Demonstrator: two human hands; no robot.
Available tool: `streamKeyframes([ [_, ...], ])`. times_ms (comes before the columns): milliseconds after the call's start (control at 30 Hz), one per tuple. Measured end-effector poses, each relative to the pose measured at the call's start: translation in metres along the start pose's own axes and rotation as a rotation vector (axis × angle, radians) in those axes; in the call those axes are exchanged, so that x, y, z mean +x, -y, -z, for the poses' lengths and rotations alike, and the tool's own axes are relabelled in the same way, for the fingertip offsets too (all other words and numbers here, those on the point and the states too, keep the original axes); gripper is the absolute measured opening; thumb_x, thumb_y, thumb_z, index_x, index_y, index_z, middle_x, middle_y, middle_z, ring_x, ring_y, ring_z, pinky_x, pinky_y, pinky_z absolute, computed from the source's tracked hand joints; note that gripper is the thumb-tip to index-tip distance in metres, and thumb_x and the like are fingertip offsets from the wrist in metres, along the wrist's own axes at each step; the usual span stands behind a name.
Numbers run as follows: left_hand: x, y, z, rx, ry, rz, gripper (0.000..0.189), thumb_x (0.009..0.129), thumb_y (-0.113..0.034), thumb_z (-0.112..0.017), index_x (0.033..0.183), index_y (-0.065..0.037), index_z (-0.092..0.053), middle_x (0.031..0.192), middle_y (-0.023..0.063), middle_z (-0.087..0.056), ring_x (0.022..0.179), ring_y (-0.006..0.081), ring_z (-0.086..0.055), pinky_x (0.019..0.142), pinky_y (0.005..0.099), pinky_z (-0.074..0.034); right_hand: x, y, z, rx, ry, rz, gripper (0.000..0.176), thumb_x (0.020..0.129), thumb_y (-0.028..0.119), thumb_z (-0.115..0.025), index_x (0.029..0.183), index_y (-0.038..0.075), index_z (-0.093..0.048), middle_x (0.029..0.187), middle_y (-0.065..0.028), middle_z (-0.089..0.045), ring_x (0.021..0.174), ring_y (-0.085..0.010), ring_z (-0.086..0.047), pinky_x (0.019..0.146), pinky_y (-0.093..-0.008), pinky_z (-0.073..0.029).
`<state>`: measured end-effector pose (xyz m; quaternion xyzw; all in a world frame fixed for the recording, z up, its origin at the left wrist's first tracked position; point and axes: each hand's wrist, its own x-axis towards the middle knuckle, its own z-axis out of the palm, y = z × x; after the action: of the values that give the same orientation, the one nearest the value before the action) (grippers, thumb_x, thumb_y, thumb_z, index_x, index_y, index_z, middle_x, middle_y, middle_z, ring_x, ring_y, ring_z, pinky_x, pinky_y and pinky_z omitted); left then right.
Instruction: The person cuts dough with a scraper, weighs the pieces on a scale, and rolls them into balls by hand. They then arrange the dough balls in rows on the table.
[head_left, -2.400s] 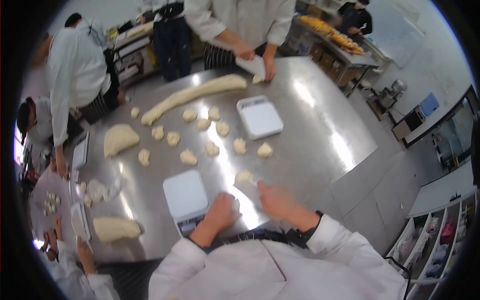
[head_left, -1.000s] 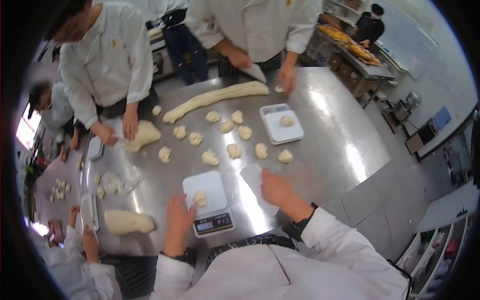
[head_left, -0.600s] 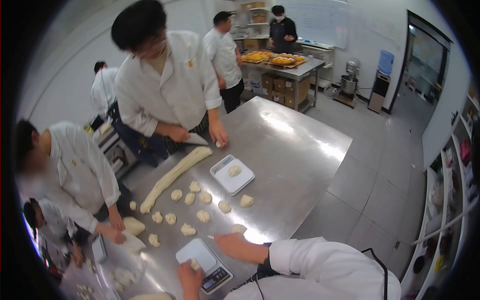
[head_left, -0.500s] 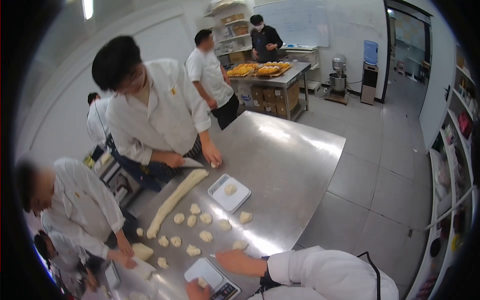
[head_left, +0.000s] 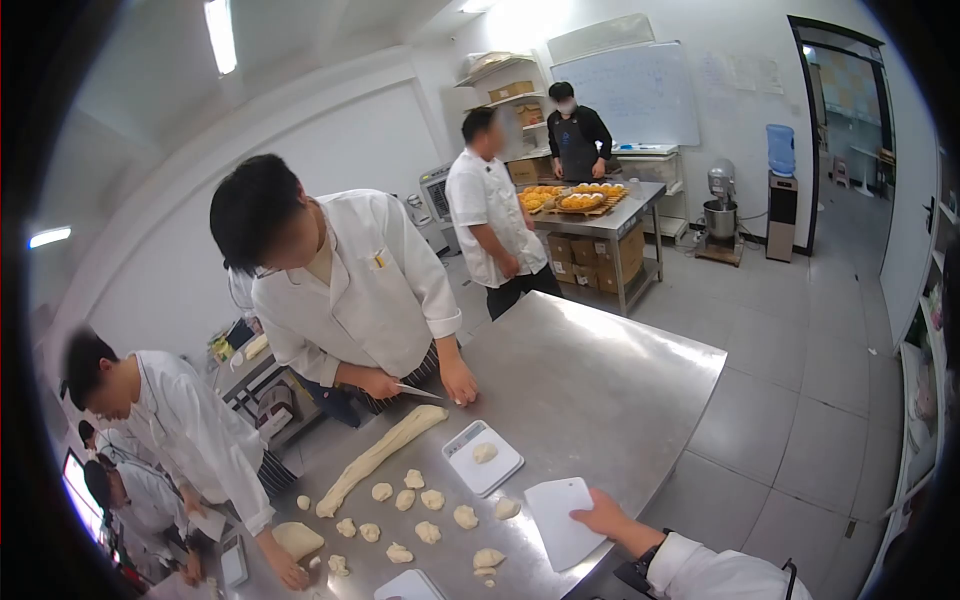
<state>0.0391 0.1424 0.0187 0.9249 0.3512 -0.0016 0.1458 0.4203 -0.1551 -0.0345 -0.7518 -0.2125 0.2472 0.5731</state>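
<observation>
My right hand (head_left: 603, 515) is closed on one edge of a white dough scraper (head_left: 560, 528), raised at the front right of the steel table (head_left: 600, 360). Left of the scraper lies a dough piece (head_left: 488, 560) with a small bit beside it. A white scale (head_left: 408, 586) is partly cut off by the lower edge of the view. Several dough lumps (head_left: 428, 532) are scattered over the table, and a long dough roll (head_left: 385, 455) stretches behind them. Another scale (head_left: 470, 480) carries a dough lump (head_left: 484, 453). My left hand is out of sight.
Across the table a co-worker (head_left: 360, 290) holds a knife (head_left: 418, 391) by the dough roll. Another person (head_left: 190, 430) touches a dough block (head_left: 297, 541) at the left. A rear table (head_left: 600, 217) bears trays of bread; a mixer (head_left: 720, 205) stands behind.
My right hand has moved right and lifted, with the scraper now plainly visible. My left hand, earlier at the near scale with dough, has left the view. The camera has tilted upward.
</observation>
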Motion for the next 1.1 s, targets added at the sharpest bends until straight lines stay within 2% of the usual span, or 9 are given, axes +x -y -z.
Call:
streamKeyframes([
  [200,0.005,0.013,-0.018,0.038,-0.036,0.045,0.056,0.073,-0.024,-0.069,0.12,0.005,-0.058,0.117,0.0282,-0.06,0.113,0.042,-0.053,0.1,0.0447,-0.043,-0.013,-0.022,0.028,-0.127,-0.173,-0.226,0.044,0.074,0.016,-0.075,0.112,-0.001,-0.059,0.106,-0.0191,-0.066,0.101,-0.0321,-0.064,0.088,-0.0394,-0.05],
  [300,0.005,0.014,-0.025,0.033,-0.056,0.091,0.058,0.072,-0.025,-0.07,0.12,0.006,-0.057,0.117,0.0291,-0.059,0.114,0.0426,-0.053,0.1,0.0453,-0.042,-0.018,-0.012,0.026,-0.148,-0.082,-0.212,0.048,0.074,0.018,-0.075,0.114,-0.002,-0.056,0.109,-0.021,-0.065,0.104,-0.0336,-0.063,0.089,-0.0397,-0.049],
  [467,0.004,-0.002,-0.015,-0.077,-0.073,0.185,0.055,0.071,-0.025,-0.071,0.115,0.005,-0.06,0.115,0.0279,-0.061,0.112,0.042,-0.054,0.098,0.0445,-0.043,-0.009,-0.031,0.013,-0.24,-0.116,-0.19,0.049,0.075,0.02,-0.074,0.115,-0.001,-0.056,0.111,-0.021,-0.064,0.107,-0.0347,-0.061,0.092,-0.0407,-0.048],
  [667,0.013,0.035,-0.047,-0.113,-0.181,0.09,0.041,0.069,-0.021,-0.07,0.103,0.001,-0.064,0.105,0.0251,-0.063,0.102,0.0416,-0.057,0.091,0.0461,-0.046,-0.012,-0.008,0.003,-0.289,-0.12,-0.153,0.048,0.077,0.021,-0.073,0.116,0.0,-0.056,0.112,-0.0209,-0.064,0.108,-0.036,-0.061,0.093,-0.0415,-0.047],
  [800,0.002,0.0,-0.006,-0.283,-0.263,0.15,0.036,0.069,-0.019,-0.069,0.099,0.001,-0.064,0.101,0.0243,-0.063,0.1,0.0419,-0.057,0.089,0.0459,-0.046,-0.016,0.0,-0.003,-0.349,-0.136,-0.134,0.045,0.077,0.02,-0.073,0.115,0.001,-0.059,0.11,-0.0201,-0.065,0.105,-0.0345,-0.062,0.09,-0.0416,-0.048],
  [867,0.001,0.011,-0.007,-0.276,-0.338,0.053,0.037,0.07,-0.016,-0.068,0.103,0.001,-0.064,0.105,0.0249,-0.063,0.102,0.0418,-0.057,0.09,0.0457,-0.046,-0.018,0.003,-0.004,-0.371,-0.138,-0.127,0.045,0.077,0.02,-0.073,0.115,0.001,-0.059,0.11,-0.0201,-0.064,0.105,-0.0347,-0.061,0.091,-0.0414,-0.048],
  [1000,-0.002,0.021,-0.032,-0.235,-0.244,-0.015,0.04,0.076,-0.017,-0.064,0.111,0.001,-0.063,0.11,0.0251,-0.063,0.105,0.0398,-0.058,0.093,0.0442,-0.045,-0.024,0.008,-0.005,-0.376,-0.134,-0.166,0.045,0.077,0.02,-0.073,0.115,0.001,-0.058,0.11,-0.0202,-0.065,0.105,-0.0354,-0.061,0.091,-0.0414,-0.048],
  [1067,-0.007,0.021,-0.036,-0.351,-0.303,-0.013,0.061,0.065,-0.02,-0.078,0.118,0.0,-0.054,0.111,0.0211,-0.054,0.104,0.0385,-0.053,0.092,0.0464,-0.043,-0.026,0.014,-0.007,-0.428,-0.14,-0.145,0.045,0.077,0.02,-0.072,0.115,0.001,-0.057,0.108,-0.0216,-0.065,0.104,-0.0371,-0.061,0.089,-0.043,-0.048],
  [1100,-0.009,0.019,-0.037,-0.362,-0.294,0.003,0.061,0.065,-0.02,-0.078,0.118,0.0,-0.054,0.111,0.0211,-0.054,0.104,0.0385,-0.053,0.092,0.0464,-0.043,-0.028,0.017,-0.007,-0.47,-0.151,-0.115,0.045,0.077,0.02,-0.071,0.114,0.001,-0.055,0.107,-0.023,-0.065,0.103,-0.0388,-0.062,0.088,-0.0447,-0.048],
])
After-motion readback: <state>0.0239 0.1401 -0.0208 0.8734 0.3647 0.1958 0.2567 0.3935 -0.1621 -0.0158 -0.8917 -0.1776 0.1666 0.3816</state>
